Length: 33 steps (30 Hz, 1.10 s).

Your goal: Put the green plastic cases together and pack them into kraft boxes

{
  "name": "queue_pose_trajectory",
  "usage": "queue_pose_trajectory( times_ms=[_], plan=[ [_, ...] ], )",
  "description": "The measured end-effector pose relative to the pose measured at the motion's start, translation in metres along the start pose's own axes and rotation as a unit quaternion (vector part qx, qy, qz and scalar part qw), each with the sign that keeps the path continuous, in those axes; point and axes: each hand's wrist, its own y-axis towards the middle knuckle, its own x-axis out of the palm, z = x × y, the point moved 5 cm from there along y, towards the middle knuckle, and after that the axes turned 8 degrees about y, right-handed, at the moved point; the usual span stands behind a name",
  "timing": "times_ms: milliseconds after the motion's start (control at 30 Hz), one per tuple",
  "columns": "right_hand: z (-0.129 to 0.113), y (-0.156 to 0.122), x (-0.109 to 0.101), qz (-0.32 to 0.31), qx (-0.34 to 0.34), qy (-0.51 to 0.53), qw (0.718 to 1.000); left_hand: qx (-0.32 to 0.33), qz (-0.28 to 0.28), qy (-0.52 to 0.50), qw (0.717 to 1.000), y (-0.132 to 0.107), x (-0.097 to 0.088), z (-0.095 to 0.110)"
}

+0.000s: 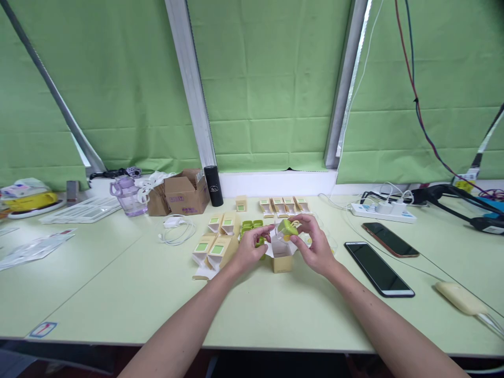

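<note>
A small beige cardboard box (282, 264) stands upright in front of me, its white flaps spread open at the top. My left hand (254, 245) is at the box's left side, thumb and forefinger on the flap. Above the opening, my right hand (313, 244) pinches a small lime-green object with a yellowish loop (287, 228); its exact kind is not clear. Behind my left fingers sit several similar green pieces (258, 223), partly covered by the hand. To the left stand several open beige boxes (218, 249) with green square labels.
Farther back are a row of open small boxes (284, 206) and one single box (241, 203). Two phones (378, 269) and a power strip (384, 211) lie to the right. A brown carton (185, 192), a black bottle (213, 186) and a purple jug (129, 196) stand back left.
</note>
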Motion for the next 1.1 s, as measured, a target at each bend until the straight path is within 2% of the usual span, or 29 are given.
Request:
queue_pose_trajectory(
  times_ms=[200, 400, 633, 900, 1100],
  plan=[
    [-0.003, 0.001, 0.0, -0.028, -0.014, -0.051, 0.998, -0.003, -0.006, 0.002, 1.0, 0.0, 0.0, 0.001],
    [-0.003, 0.001, 0.001, -0.061, 0.004, -0.06, 0.996, -0.005, -0.005, -0.001, 1.0, 0.001, 0.0, -0.003],
    [-0.007, 0.001, 0.002, -0.078, -0.022, -0.107, 0.991, 0.0, 0.001, 0.001, 1.0, 0.001, 0.001, -0.009],
    [-0.009, 0.001, 0.005, -0.1, -0.03, -0.111, 0.988, -0.002, -0.006, 0.014, 1.0, 0.0, 0.002, -0.011],
    [-0.008, -0.002, 0.01, -0.143, -0.02, -0.134, 0.98, 0.006, -0.002, 0.018, 1.0, -0.001, 0.001, -0.009]
  ],
)
